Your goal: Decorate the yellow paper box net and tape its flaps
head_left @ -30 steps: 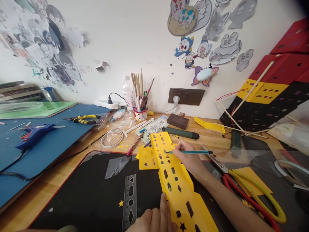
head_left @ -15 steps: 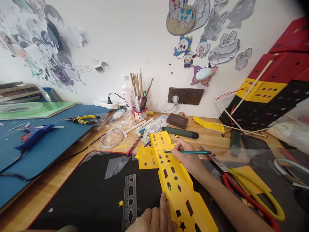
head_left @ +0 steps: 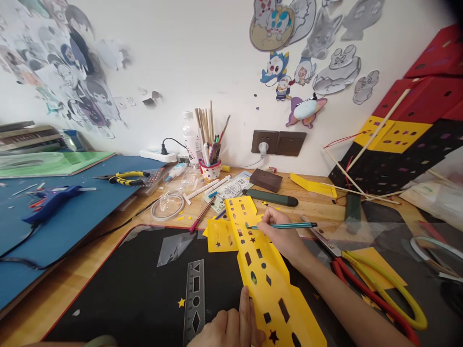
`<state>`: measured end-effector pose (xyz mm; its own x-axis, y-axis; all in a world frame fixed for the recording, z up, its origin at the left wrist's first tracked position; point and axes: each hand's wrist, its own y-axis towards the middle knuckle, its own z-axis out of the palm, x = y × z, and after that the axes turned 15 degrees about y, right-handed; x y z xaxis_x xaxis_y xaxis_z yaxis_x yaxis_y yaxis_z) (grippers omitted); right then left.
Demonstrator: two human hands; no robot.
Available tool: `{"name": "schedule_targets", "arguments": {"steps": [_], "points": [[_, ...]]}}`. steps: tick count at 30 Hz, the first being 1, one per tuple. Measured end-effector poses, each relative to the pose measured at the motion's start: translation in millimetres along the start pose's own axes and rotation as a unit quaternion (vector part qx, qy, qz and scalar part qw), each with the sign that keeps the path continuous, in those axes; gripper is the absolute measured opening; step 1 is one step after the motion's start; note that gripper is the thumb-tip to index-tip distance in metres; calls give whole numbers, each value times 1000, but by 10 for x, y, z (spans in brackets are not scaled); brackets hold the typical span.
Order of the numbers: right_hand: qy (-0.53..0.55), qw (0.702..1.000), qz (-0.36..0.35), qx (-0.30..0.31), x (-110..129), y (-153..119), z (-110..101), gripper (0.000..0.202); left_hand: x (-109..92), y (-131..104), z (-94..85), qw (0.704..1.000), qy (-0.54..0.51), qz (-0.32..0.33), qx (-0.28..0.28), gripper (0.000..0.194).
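Observation:
A long yellow card (head_left: 275,284) with cut-out stars, diamonds, circles and rectangles lies on the black mat (head_left: 144,289). My right hand (head_left: 280,233) pinches a teal pen (head_left: 296,225), its tip at a small round hole near the card's upper part. At the bottom, my left hand (head_left: 231,325) rests on the card's left edge, index finger stretched forward and the other fingers curled. Beside it lies a grey stencil ruler (head_left: 194,299) with shaped holes, and a small yellow star (head_left: 181,302) sits to its left.
Large scissors (head_left: 376,284) with red and yellow handles lie right of my forearm. A dark green cutter (head_left: 273,197), a brown block (head_left: 266,180) and a pen cup (head_left: 210,169) stand behind. A blue glue gun (head_left: 54,202) and pliers (head_left: 126,178) lie at left.
The pen in my right hand has tilted slightly, its rear end a little higher. My left hand and the card look unchanged.

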<state>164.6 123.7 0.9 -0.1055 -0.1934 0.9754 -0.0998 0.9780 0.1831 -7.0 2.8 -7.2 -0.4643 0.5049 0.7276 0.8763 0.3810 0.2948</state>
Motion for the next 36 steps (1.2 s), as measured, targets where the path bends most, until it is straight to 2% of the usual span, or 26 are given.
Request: {"name": "schedule_targets", "arguments": {"steps": [11, 14, 17, 19, 22, 24, 27, 31, 34, 36], "points": [[10, 1000, 12, -13, 22, -6, -9, 16, -46, -19, 33, 999, -18, -33, -12, 25], [20, 999, 19, -28, 11, 11, -9, 18, 42, 41, 52, 995, -85, -51, -25, 18], [41, 998, 34, -44, 29, 28, -4, 19, 236, 146, 111, 982, -158, -97, -39, 16], [57, 996, 43, -50, 61, 39, -3, 19, 390, 214, 168, 982, -162, -102, -8, 9], [70, 995, 51, -55, 116, 87, -6, 21, 564, 276, 267, 981, -139, -85, 103, 12], [67, 995, 50, -53, 140, 159, -1, 20, 606, 288, 326, 975, -140, -68, 161, 13], [60, 997, 37, -39, 141, 318, 51, 18, 582, 279, 367, 974, -143, -44, 168, 11], [60, 998, 20, -16, 70, 506, 175, 18, 560, 270, 328, 977, -139, -39, 156, 13], [61, 998, 13, -9, -26, 559, 230, 18, 636, 280, 335, 971, -161, -46, 169, 13], [64, 998, 7, -10, -86, 563, 236, 18, 724, 282, 401, 965, -178, -60, 183, 15]]}}
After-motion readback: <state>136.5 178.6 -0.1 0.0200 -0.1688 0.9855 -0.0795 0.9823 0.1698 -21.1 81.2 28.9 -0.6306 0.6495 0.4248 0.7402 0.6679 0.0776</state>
